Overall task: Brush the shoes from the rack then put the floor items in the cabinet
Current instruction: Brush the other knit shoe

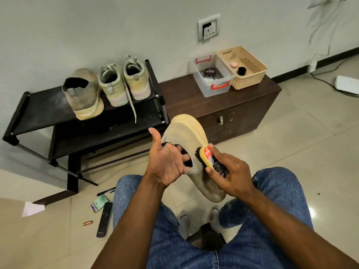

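Beige shoe in hand: a knit slip-on shoe is held up over the person's lap, sole turned away toward the cabinet, toe end pointing down toward the knees.
Left hand: the left hand has its fingers curled into the shoe's opening and gripping its collar, thumb standing free and upright.
Right hand: the right hand pinches a small brush with a yellow and red back between thumb and fingers, its dark bristles touching the shoe's side near the opening.
Rack: a black two-shelf shoe rack stands against the wall; its top shelf carries a matching beige shoe and a pair of pale sneakers, heels facing out.
Cabinet: a dark brown cabinet stands just beside the rack, with a clear box and a tan basket on top.
Floor items: a remote, a phone, a pen and a small copper-coloured piece lie on the tiles near the left knee.
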